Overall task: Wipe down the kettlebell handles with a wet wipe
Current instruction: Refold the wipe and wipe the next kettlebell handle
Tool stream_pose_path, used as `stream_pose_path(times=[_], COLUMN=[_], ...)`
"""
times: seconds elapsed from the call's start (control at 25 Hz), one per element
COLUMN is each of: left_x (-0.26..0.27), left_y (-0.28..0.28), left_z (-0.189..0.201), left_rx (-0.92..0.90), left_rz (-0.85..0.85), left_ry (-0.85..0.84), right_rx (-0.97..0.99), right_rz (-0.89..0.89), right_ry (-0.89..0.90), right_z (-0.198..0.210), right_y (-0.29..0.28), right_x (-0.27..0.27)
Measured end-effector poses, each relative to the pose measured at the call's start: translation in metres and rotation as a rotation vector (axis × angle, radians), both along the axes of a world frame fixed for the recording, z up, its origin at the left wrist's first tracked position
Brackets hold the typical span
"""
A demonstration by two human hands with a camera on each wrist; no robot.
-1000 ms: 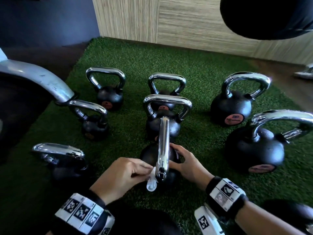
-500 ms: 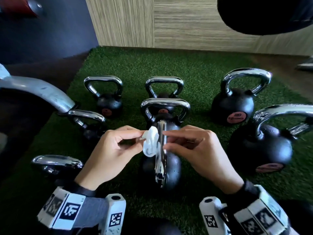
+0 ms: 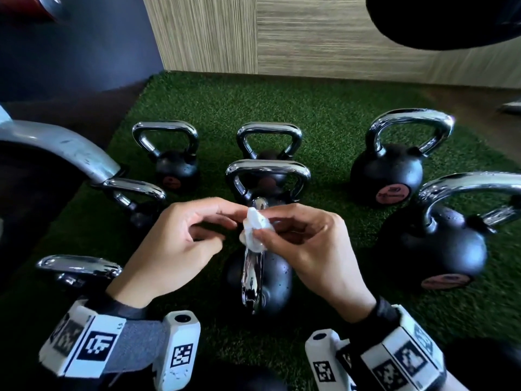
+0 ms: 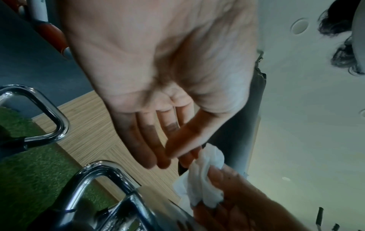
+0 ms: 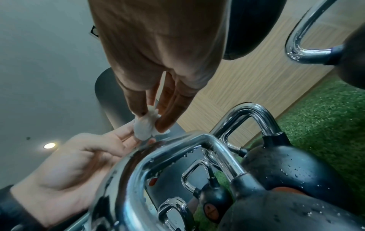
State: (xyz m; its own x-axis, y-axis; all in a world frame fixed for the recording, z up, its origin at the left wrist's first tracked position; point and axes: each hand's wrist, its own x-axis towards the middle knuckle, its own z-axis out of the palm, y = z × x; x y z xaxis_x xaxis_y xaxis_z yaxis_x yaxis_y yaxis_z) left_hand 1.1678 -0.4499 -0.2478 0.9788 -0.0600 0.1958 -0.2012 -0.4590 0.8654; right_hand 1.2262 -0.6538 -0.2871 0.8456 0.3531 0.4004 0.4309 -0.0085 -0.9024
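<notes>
White wipe (image 3: 255, 230) sits pinched in the right hand (image 3: 313, 249) above the handle (image 3: 251, 277), bunched for rubbing; left hand (image 3: 172, 244) fingertips touch it, uncurled.

Before you, on the turf (image 3: 324, 108): nearest kettlebell (image 3: 270, 280), hands above it, two kettlebells (image 3: 267, 176) in line behind, three to your left, two to your right (wall (image 3: 310, 32) beyond).

My right hand (image 3: 307, 249) pinches the wet wipe (image 3: 255, 231) between thumb and fingertips; my left hand (image 3: 180, 244) faces it, fingers loosely extended
</notes>
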Motion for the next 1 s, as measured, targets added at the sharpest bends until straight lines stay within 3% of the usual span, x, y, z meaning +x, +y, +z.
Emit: stream_pose_path(times=[0.16,0.28,0.32,0.44,0.52,0.6,0.76,1.0], left_x=[0.008,0.010,0.011,0.019,0.020,0.016,0.012,0.017], left_y=[0.025,0.033,0.032,0.008,-0.010,-0.019,-0.020,-0.017], left_z=[-0.039,-0.088,-0.102,-0.117,-0.116,-0.116,-0.122,-0.123], left_rx=[0.175,0.368,0.437,0.484,0.409,0.375,0.324,0.420], left_rz=[0.146,-0.119,-0.215,-0.368,-0.334,-0.251,-0.185,-0.136], left_ry=[0.094,0.386,0.399,0.217,0.106,0.029,-0.018,0.023], right_rx=[0.091,-0.012,-0.061,-0.242,-0.305,-0.236,-0.131,-0.263], right_rz=[-0.213,-0.290,-0.281,-0.238,-0.216,-0.213,-0.222,-0.239], right_ry=[0.115,0.302,0.351,0.293,0.247,0.277,0.207,0.102], right_z=[-0.026,-0.070,-0.083,-0.104,-0.100,-0.091,-0.073,-0.066], right_y=[-0.014,-0.014,-0.010,0.000,0.005,0.011,0.016,0.013], right_x=[0.034,0.060,0.063,0.067,0.071,0.079,0.090,0.082])
